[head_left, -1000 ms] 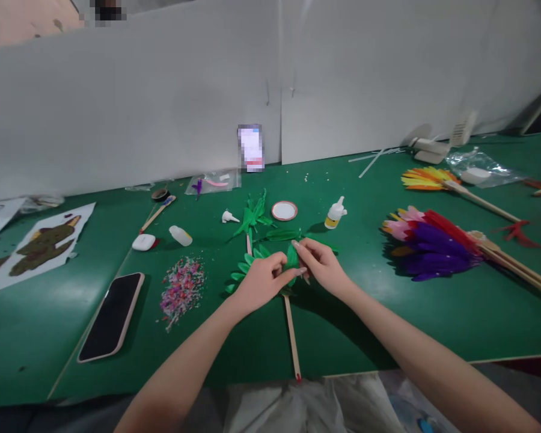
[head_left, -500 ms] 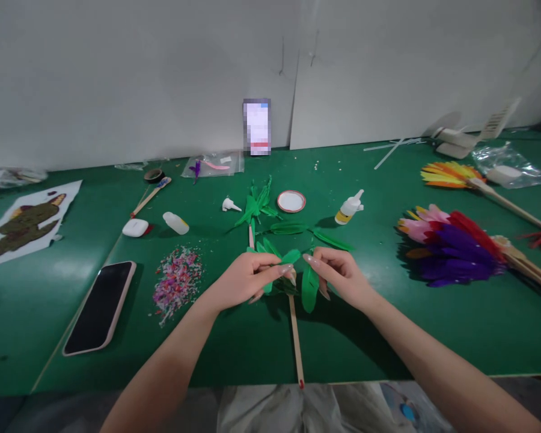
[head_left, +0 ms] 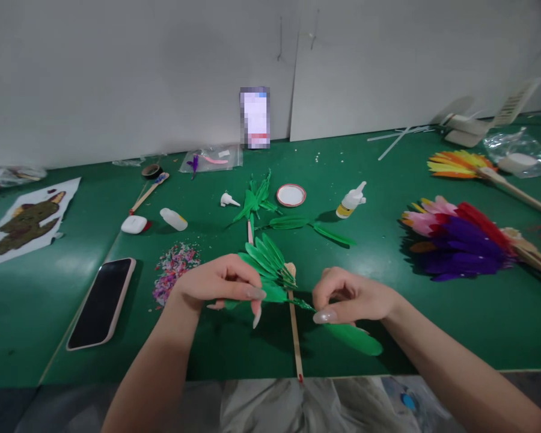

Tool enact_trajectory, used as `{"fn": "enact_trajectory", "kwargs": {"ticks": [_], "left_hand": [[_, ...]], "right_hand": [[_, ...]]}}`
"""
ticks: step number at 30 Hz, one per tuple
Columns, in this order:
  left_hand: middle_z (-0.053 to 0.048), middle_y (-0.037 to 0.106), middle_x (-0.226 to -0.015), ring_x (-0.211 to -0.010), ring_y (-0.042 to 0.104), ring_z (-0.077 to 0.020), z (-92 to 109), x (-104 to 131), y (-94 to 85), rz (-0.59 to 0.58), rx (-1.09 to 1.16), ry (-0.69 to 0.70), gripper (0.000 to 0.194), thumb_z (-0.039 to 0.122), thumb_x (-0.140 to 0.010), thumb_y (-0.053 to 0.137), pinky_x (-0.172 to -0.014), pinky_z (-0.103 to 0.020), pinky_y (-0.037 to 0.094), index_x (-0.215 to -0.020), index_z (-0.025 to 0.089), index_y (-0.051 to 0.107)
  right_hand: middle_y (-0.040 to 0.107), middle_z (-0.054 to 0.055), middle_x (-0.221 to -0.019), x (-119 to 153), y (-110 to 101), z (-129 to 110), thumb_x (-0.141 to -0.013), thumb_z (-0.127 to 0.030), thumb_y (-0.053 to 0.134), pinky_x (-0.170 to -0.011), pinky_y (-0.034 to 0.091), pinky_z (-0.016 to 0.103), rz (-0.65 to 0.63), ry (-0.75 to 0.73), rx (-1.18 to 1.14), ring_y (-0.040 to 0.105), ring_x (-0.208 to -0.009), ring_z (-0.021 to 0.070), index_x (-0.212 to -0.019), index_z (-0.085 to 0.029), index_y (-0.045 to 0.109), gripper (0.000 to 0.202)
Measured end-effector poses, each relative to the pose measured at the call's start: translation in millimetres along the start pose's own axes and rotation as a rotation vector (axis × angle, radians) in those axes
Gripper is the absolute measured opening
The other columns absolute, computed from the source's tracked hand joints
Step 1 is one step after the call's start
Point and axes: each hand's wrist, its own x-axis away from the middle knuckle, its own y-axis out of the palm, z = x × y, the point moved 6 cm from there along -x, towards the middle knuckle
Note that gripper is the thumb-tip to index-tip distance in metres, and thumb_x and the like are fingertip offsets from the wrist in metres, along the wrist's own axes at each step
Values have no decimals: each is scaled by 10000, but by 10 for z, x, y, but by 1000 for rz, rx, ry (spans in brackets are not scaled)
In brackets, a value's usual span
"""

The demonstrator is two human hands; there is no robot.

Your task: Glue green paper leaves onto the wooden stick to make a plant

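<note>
A wooden stick (head_left: 294,343) lies upright in view at the front middle, several green feathers (head_left: 265,255) fanned out to the left of its rounded top. Left of the stick, my left hand (head_left: 228,282) pinches a green feather (head_left: 275,293). On the other side, my right hand (head_left: 354,297) has thumb and finger closed on a green feather (head_left: 358,340), whose broad end points down to the right. A thin green strand runs between the two hands across the stick. Beyond them lie a bunch of green feathers (head_left: 255,201) and loose green feathers (head_left: 288,223).
Behind are a white dish (head_left: 291,195), a glue bottle (head_left: 350,201) and a lit phone (head_left: 255,117). On the left lie a dark phone (head_left: 101,304), a small bottle (head_left: 174,219) and colourful bits (head_left: 174,270). Purple, red and pink feathers (head_left: 464,240) lie right.
My hands have moved apart and my right hand is lower. The feather in my right hand has swung from hanging down to pointing right. The fanned feathers by the stick show more fully.
</note>
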Motion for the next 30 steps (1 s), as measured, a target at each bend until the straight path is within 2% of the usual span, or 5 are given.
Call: {"fn": "enact_trajectory", "kwargs": {"ticks": [5,9,17,24,30], "left_hand": [[16,342,-323,-274,270,-67,-53,207,-432,365,-43,126,422,558,-695,541,-319,-226,212,-515,184,620],[45,346,-377,-305,220,-57,-116,265,-764,759,-178,37,385,541,-758,496,-347,-213,187,-722,193,655],[-5,491,-544,-573,448,-149,198,189,-597,1289,-791,83,355,501,-821,461,-554,-266,336,-775,187,622],[-5,520,-646,-644,467,-131,319,-255,124,704,-600,285,304,416,-838,482,-609,-251,358,-662,180,561],[60,344,-440,-405,319,-66,152,-334,138,629,-152,145,376,457,-836,466,-418,-204,245,-594,168,474]], "right_hand": [[435,-53,-353,58,-25,75,-750,-431,617,-320,326,172,-6,8,-178,393,-290,55,-499,-188,520,363],[523,-44,-386,24,-209,85,-752,-411,637,-296,327,159,337,-87,-370,447,-289,63,-557,-181,535,318],[647,10,-538,-32,-357,70,-743,-346,674,-345,410,187,682,-153,-305,504,-363,69,-593,-150,625,252],[641,10,-555,-39,-356,85,-720,-352,691,-376,416,195,729,-129,-216,515,-401,74,-620,-153,665,224],[627,7,-542,-38,-367,80,-694,-372,706,-365,399,198,739,-95,-171,510,-393,78,-615,-151,660,239]]}}
